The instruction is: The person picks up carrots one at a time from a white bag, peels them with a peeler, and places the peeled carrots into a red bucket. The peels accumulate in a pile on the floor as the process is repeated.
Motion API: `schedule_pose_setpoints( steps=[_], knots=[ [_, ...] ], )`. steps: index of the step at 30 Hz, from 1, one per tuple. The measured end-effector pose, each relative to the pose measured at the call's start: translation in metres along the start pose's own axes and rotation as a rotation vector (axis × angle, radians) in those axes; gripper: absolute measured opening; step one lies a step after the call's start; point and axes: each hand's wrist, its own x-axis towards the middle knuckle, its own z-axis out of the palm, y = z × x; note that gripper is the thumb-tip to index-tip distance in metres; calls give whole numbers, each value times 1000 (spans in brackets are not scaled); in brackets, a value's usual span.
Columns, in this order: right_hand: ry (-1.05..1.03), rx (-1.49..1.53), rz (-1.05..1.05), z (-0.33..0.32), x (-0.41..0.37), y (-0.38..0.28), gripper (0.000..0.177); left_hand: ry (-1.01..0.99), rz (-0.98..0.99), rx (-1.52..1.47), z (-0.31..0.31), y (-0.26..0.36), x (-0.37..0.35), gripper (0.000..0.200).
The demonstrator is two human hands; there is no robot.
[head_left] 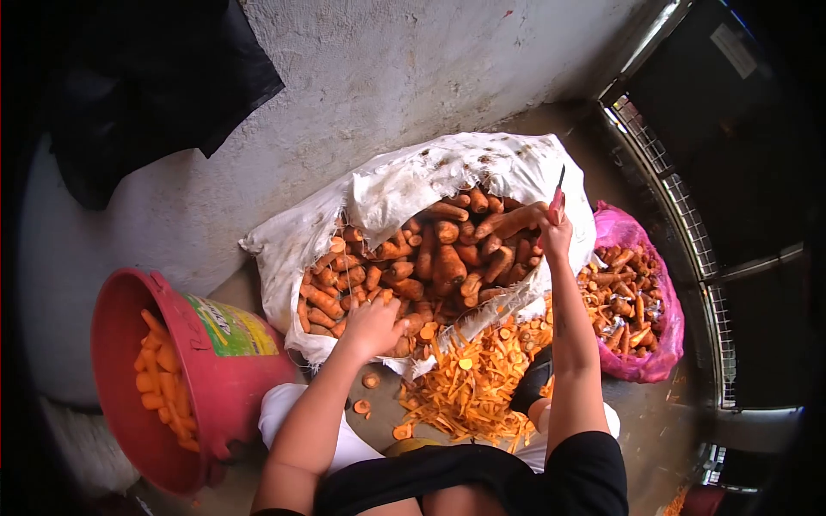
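Observation:
A white woven sack [465, 155] lies open, full of unpeeled carrots [449, 267]. My left hand [372, 328] rests at the sack's near side, thumb apart from the fingers, over the carrots there. At the sack's right side my right hand [555, 236] is closed around the red handle of a knife [557, 205], its thin dark blade pointing up. A large carrot [516, 222] reaches to the fingers of that hand. Below the sack, orange peelings [469, 387] and cut carrot ends form a heap between my legs.
On the left, a tilted red bucket [232, 404] holds peeled carrots [162, 378]. A pink bag [658, 361] of small carrots and scraps stands right of the sack. Behind is a rough pale wall [370, 69], with black plastic [155, 86] hanging at upper left. A dark metal door [731, 172] is on the right.

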Motion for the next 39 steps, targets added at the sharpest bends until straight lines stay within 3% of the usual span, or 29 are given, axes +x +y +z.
schedule_pose_setpoints(
  steps=[2,3,6,8,9,10,11,12,14,16,19,22,23,26,27,32,33,39],
  knots=[
    [-110,140,150,-4,-37,-83,11,95,-17,-202,-8,9,1,55],
    [-175,137,195,-6,-52,-106,14,19,-31,-480,-18,15,-1,69],
    [-444,358,269,3,-105,-162,22,-35,222,-1103,0,14,16,85],
    [-524,486,250,20,-147,-195,22,-265,384,-1374,-5,28,1,97],
    [-542,561,265,27,-161,-188,23,-427,493,-1513,-2,34,-6,94],
    [-554,636,278,31,-173,-180,23,-455,629,-1594,-3,48,-16,96],
    [-578,609,353,29,-182,-175,36,-601,633,-1612,-3,48,-23,94],
    [-558,582,367,33,-196,-187,35,-755,633,-1624,-2,47,-28,92],
    [-475,404,289,38,-208,-178,29,-641,374,-1616,9,42,-31,79],
    [-329,-52,232,28,-220,-184,19,-546,291,-1549,11,40,-36,79],
    [-169,45,208,9,-244,-155,35,-610,345,-1655,14,28,-36,77],
    [-151,20,327,-15,-291,-129,44,-434,334,-1422,6,26,-49,76],
    [-154,-7,333,-19,-306,-121,42,-215,414,-1132,4,29,-55,74],
    [-138,-39,332,-21,-333,-113,38,295,284,-303,13,27,-62,67],
    [-140,-34,284,-20,-338,-112,37,282,245,-208,8,29,-65,58],
    [-161,-126,89,-2,-346,-137,43,449,419,-94,16,20,-69,53],
    [-121,-291,-91,3,-346,-145,41,468,430,-102,16,21,-71,52],
    [-169,-286,-44,9,-348,-155,39,489,400,-125,8,22,-77,51]
  ],
)
